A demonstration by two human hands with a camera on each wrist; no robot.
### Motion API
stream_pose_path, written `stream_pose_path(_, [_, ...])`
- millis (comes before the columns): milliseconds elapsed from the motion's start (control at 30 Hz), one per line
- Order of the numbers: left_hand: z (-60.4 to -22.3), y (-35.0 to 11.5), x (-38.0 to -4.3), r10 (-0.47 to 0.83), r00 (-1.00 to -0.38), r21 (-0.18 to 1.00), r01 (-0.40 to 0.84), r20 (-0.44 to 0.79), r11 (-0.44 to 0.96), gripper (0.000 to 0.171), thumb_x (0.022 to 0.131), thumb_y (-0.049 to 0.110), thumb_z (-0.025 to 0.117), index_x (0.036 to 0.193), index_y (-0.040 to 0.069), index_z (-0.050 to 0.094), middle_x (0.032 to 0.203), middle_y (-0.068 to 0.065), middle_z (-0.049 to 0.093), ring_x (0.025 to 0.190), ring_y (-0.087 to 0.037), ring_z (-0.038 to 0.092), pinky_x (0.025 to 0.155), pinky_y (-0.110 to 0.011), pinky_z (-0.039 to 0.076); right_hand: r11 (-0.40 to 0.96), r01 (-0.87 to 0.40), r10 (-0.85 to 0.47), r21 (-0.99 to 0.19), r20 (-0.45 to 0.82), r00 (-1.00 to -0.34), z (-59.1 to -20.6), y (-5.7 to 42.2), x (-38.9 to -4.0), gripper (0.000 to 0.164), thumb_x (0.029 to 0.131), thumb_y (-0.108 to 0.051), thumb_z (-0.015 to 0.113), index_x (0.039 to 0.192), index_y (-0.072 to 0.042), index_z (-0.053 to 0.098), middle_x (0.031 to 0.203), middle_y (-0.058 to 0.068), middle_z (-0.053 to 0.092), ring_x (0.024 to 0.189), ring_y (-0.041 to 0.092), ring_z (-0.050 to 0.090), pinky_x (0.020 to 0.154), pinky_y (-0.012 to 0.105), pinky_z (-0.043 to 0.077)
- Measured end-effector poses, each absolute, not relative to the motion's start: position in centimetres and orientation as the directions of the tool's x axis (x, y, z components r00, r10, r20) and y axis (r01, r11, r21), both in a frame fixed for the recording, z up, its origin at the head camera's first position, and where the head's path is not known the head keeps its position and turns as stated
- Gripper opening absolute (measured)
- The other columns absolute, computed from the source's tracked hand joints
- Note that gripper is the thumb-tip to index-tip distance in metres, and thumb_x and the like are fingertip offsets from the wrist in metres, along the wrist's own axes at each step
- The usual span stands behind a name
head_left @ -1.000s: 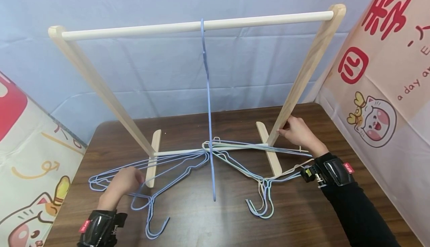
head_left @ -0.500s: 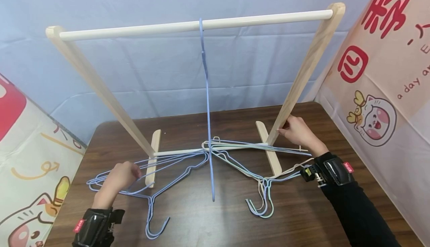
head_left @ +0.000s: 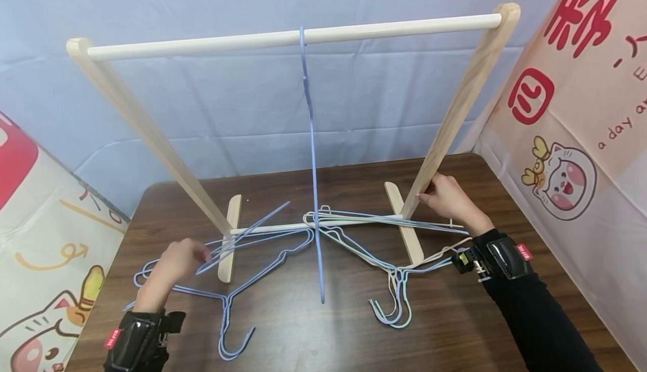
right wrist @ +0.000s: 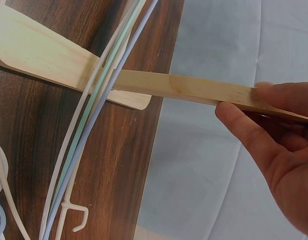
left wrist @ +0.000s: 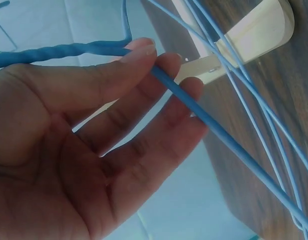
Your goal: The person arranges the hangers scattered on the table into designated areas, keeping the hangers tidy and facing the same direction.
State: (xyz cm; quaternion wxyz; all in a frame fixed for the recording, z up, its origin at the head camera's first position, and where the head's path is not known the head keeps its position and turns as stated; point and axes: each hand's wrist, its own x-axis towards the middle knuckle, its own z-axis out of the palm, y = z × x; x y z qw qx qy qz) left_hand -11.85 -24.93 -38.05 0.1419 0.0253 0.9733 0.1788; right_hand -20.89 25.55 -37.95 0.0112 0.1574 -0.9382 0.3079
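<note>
My left hand (head_left: pixel 178 262) pinches a blue wire hanger (left wrist: pixel 224 132) between thumb and fingers, by the twisted neck, as the left wrist view shows. In the head view its wire slants up to the right, past the rack's left foot. Below it lie more blue hangers (head_left: pixel 270 268). At the other side my right hand (head_left: pixel 450 199) grips the lower part of the wooden rack's right upright (head_left: pixel 462 108), thumb and fingers on opposite sides. A single blue hanger (head_left: pixel 313 164) hangs edge-on from the middle of the white rail (head_left: pixel 202 46).
A second pile of hangers (head_left: pixel 361 254), blue, cream and pale green, lies at the rack's right foot (head_left: pixel 411 243), hooks toward me. The rack stands on a dark wooden table (head_left: pixel 303 338). A pale blue cloth (head_left: pixel 253 108) hangs behind, with printed sheets at both sides.
My left hand has drawn one blue hanger away from the left pile, moved slightly left and tilted it up. My right hand stays on the upright.
</note>
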Motion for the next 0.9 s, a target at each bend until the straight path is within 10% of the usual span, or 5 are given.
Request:
stream_pose_path(400, [-37.3, -24.8, -11.9, 0.158, -0.978, 0.366, 0.097, -0.140, 0.926, 0.006, 0.073, 0.009, 0.069, 0.069, 0.010, 0.065, 0.072, -0.005, 0.065, 0.067, -0.029, 0.058, 0.063, -0.045, 0.046, 0.763, -0.290, -0.285, -0.578, 0.102, -0.953, -37.7, 25.5, -20.8, 0.027, 0.082, 0.003, 0.059, 0.104, 0.016, 0.050, 0.088, 0.030, 0.059, 0.077, 0.039, 0.061, 0.059, 0.039, 0.051])
stream_pose_path(900, [-36.9, -24.5, -12.3, 0.176, -0.976, 0.409, 0.109, -0.130, 0.906, 0.008, 0.070, 0.000, 0.066, 0.076, 0.005, 0.065, 0.072, -0.008, 0.066, 0.064, -0.028, 0.061, 0.059, -0.043, 0.047, 0.761, -0.284, -0.280, -0.583, 0.099, -0.955, -37.7, 25.5, -20.9, 0.028, 0.083, 0.002, 0.059, 0.105, 0.016, 0.050, 0.089, 0.031, 0.059, 0.078, 0.039, 0.061, 0.059, 0.039, 0.051])
